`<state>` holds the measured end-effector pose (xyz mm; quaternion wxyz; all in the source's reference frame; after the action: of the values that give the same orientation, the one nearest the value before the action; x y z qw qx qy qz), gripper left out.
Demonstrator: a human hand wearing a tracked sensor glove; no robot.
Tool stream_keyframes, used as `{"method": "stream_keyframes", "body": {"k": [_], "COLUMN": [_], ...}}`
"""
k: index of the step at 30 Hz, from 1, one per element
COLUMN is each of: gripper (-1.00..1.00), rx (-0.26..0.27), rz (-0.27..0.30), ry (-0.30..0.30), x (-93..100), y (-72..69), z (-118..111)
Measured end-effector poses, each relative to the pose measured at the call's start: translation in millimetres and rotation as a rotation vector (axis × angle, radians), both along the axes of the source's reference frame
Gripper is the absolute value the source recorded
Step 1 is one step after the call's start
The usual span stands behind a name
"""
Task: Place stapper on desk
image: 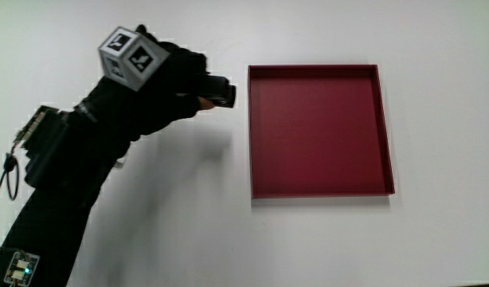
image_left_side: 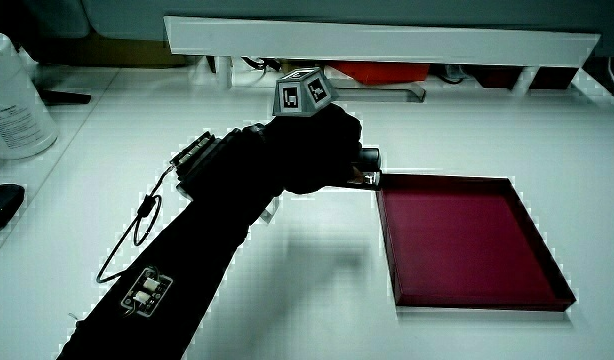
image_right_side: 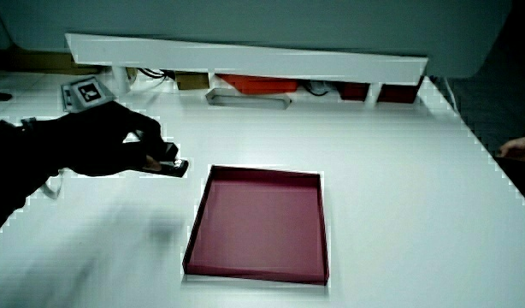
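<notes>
The gloved hand (image: pixel 161 84) hovers above the white desk (image: pixel 189 231), beside the red tray (image: pixel 320 131). Its fingers are curled around a small black stapler (image: pixel 219 92), whose end sticks out toward the tray's edge. A shadow on the desk under the hand shows that the stapler is held off the surface. In both side views the hand (image_left_side: pixel 312 150) (image_right_side: pixel 109 141) grips the stapler (image_left_side: pixel 367 170) (image_right_side: pixel 173 165) just short of the tray (image_left_side: pixel 467 240) (image_right_side: pixel 258 222). The patterned cube (image: pixel 131 57) rides on the back of the hand.
The red tray holds nothing. A low white partition (image_left_side: pixel 387 40) runs along the desk's edge farthest from the person. A white canister (image_left_side: pixel 12 100) and a dark object (image_left_side: pixel 2 205) stand at the desk's edge in a side view. Cables hang off the forearm (image: pixel 5 183).
</notes>
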<state>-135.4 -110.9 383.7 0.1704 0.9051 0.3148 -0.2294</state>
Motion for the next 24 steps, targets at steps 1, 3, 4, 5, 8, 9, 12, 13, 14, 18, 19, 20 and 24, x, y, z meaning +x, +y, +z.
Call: {"method": "stream_keyframes", "body": {"k": [1,3,4,5,8,9,12,13,14,18,19,20,24], "gripper": [0.00,0.00,0.00,0.00,0.00,0.00,0.00,0.00,0.00,0.00,0.00,0.00,0.00], "rx": [-0.196,-0.085,-0.093,-0.104,-0.128,-0.125,-0.155,-0.169,-0.176,-0.214,-0.230,-0.248,-0.282], "rz": [-0.147,-0.099,-0.118,-0.133,-0.167,-0.173,-0.195,-0.203,-0.199,-0.217,-0.222,-0.229,-0.227], "ry": [0.016,-0.065,-0.077,-0.088,-0.132,-0.150,-0.162,-0.180,-0.184,-0.203,-0.208,-0.215,-0.238], "x": [-7.1,-11.5,-15.3,-17.8,-23.7,-25.0,-30.3,-31.3,-32.7,-38.1,-38.5,-38.6,-37.5], "y": [2.1,2.3,2.2,3.2,3.8,3.8,2.0,1.7,0.7,-1.8,-2.4,-2.6,-4.3], "z": [6,0,3,2,7,9,22,26,31,48,51,52,60]}}
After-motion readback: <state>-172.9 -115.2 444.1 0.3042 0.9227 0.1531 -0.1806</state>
